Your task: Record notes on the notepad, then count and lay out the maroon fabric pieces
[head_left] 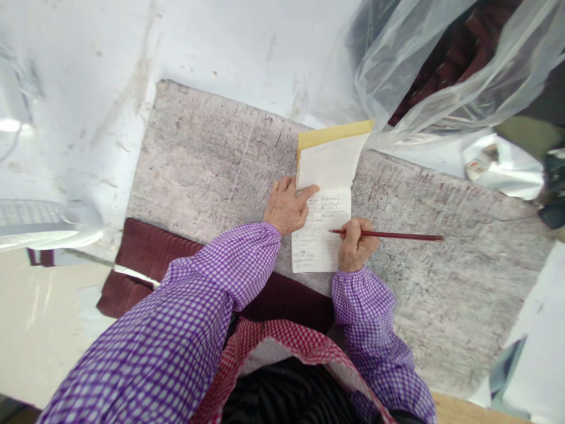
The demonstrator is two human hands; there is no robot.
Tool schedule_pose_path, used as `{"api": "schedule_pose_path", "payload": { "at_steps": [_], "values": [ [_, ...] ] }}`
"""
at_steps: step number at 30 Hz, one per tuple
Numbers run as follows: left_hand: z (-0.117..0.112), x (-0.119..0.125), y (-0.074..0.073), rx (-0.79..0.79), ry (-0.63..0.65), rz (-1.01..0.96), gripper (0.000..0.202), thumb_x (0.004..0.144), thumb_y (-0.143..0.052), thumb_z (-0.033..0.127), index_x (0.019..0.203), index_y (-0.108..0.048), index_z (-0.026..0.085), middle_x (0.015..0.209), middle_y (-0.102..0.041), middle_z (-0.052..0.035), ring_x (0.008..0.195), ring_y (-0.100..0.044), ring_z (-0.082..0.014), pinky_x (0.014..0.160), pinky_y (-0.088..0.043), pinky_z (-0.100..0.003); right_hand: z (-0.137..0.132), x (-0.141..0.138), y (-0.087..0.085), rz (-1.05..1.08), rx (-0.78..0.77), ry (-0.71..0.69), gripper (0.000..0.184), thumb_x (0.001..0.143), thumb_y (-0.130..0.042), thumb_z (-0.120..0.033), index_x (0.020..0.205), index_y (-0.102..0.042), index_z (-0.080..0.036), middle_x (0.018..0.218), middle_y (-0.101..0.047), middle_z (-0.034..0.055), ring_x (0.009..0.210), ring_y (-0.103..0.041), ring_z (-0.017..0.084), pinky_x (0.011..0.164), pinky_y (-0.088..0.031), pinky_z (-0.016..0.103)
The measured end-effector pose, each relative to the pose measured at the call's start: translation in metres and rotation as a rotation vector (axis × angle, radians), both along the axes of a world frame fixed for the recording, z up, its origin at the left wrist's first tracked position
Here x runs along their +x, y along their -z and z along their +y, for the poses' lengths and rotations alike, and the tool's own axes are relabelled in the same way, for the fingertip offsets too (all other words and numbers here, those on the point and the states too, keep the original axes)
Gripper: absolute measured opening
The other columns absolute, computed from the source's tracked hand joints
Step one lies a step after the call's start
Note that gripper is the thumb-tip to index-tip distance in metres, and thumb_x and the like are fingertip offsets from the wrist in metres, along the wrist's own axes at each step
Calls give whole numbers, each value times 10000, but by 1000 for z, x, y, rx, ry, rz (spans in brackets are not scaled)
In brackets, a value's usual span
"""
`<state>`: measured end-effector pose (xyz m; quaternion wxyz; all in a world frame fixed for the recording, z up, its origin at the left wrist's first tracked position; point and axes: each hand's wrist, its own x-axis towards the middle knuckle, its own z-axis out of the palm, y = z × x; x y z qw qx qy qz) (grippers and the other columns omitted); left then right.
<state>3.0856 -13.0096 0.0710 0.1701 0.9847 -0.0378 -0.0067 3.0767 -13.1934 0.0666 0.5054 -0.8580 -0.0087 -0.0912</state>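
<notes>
A small notepad (322, 247) with lined pages and handwriting lies on a grey, scratched board, its top leaves and yellow cover flipped up at the far end. My left hand (289, 206) rests on the notepad's left edge, fingers stretched out, the index finger pointing across the page. In my right hand (356, 242) is a dark red pencil (401, 236), pinched between thumb and fingers. Its tip is over the middle of the written page; whether it touches the paper I cannot tell. The long end of the pencil points to the right.
The grey board (198, 147) covers much of the white table (247, 41). Folded maroon fabric (150, 250) lies at the near left, partly under my left arm. A clear plastic bag (397, 76) with maroon pieces stands at the far right. A silvery packet (503, 165) sits beside it.
</notes>
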Motion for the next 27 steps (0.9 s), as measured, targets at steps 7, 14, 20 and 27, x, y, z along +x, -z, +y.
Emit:
{"api": "schedule_pose_path", "payload": {
  "at_steps": [7,14,20,27],
  "values": [
    [0,-1,2,-9,0,-16,447,861,-481,194,1298,-548,255,1182,-533,-129,1070,-458,-312,863,-401,-478,-1,1,2,39,-15,7,370,942,-438,-446,676,-518,-201,512,-473,-40,468,-475,117,489,-374,273],
    [1,-1,3,-2,-5,-36,443,852,-488,195,1286,-558,251,1172,-549,-124,1061,-460,-301,852,-414,-468,-2,0,7,44,14,-6,359,944,-444,-447,700,-533,-199,529,-466,-40,480,-477,117,483,-376,266],
    [1,-1,2,-13,0,-30,445,853,-478,192,1286,-562,247,1176,-548,-133,1059,-463,-309,849,-413,-477,-2,0,7,43,-5,-13,357,944,-442,-452,706,-532,-202,525,-464,-39,478,-475,119,483,-372,268],
    [1,-1,1,-15,0,-15,449,853,-478,194,1292,-553,244,1165,-542,-133,1063,-465,-314,853,-407,-476,-2,1,8,50,-12,-12,358,944,-434,-461,705,-516,-207,533,-476,-39,487,-480,121,494,-382,271]
  ]
}}
